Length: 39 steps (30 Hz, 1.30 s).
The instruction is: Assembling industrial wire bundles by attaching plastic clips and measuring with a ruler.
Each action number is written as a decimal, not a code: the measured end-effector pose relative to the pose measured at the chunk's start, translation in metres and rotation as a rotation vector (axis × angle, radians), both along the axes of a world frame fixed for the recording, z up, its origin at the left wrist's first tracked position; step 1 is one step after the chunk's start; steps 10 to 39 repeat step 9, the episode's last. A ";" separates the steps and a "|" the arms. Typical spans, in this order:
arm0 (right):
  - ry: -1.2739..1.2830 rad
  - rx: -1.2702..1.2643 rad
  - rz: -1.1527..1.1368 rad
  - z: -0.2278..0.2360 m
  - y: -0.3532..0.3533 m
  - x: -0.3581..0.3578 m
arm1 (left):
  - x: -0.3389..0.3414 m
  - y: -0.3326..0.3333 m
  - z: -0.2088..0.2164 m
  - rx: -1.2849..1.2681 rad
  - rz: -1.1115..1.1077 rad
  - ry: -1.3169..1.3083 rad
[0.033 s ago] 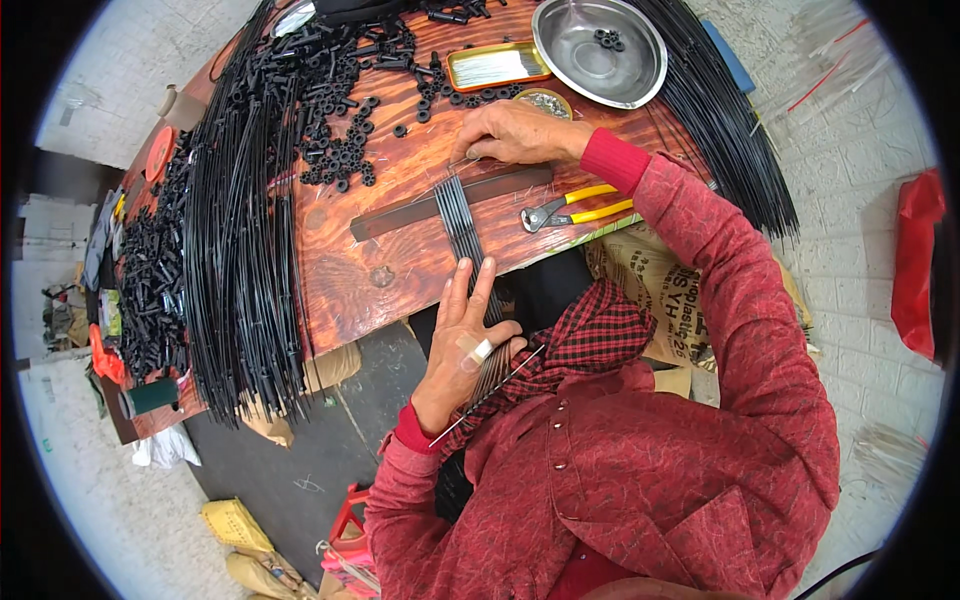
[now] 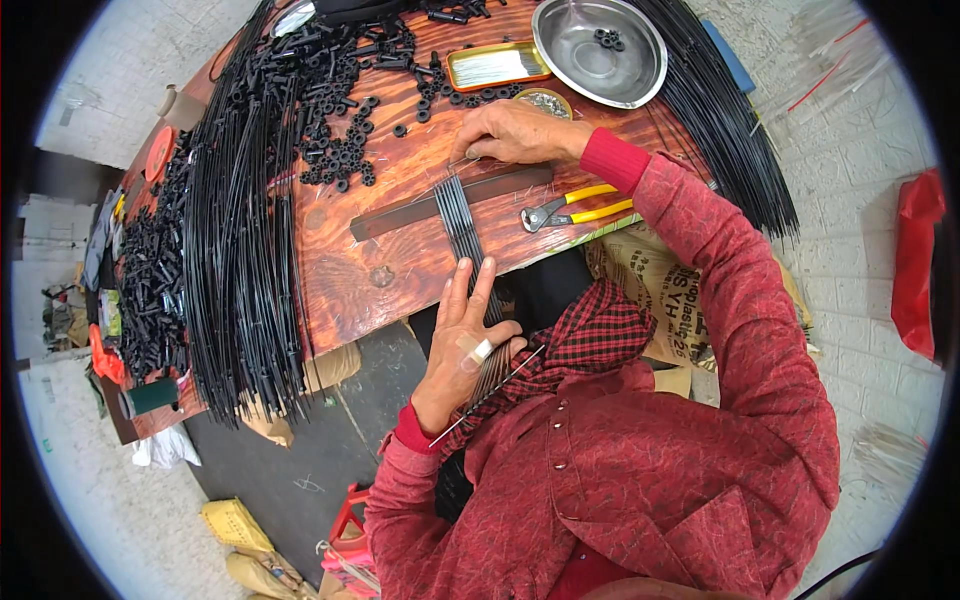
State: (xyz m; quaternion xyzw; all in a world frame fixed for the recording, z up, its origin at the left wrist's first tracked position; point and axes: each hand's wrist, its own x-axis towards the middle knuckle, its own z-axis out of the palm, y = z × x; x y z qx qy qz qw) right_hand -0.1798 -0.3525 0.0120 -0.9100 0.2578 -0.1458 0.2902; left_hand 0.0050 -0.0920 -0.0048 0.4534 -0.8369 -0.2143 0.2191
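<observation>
My left hand (image 2: 462, 345) lies flat over a row of thin black rods (image 2: 457, 215), fingers stretched and a plaster on its back. The rods run from my lap over the table edge, their far ends resting on a dark flat bar (image 2: 395, 213). Just beyond those ends, my right hand (image 2: 522, 132) is closed in a pinch; what its fingertips hold is too small to make out. Right of the rods lie end-cutting pliers (image 2: 575, 208) with yellow handles. A thin pale stick (image 2: 487, 397) lies slanted beside my left wrist.
Long black rod bundles lie at the left (image 2: 240, 230) and the far right (image 2: 715, 110). Loose black rings and tubes (image 2: 340, 150) cover the table's back left. Behind my right hand are a tray of thin pins (image 2: 497, 66), a small round tin (image 2: 546, 102) and a metal bowl (image 2: 600, 75).
</observation>
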 end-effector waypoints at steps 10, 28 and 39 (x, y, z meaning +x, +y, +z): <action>0.002 0.065 -0.003 0.004 0.000 0.004 | 0.001 0.000 -0.001 0.004 -0.002 0.010; 0.002 0.065 -0.003 0.004 0.000 0.004 | 0.001 0.000 -0.001 0.004 -0.002 0.010; 0.002 0.065 -0.003 0.004 0.000 0.004 | 0.001 0.000 -0.001 0.004 -0.002 0.010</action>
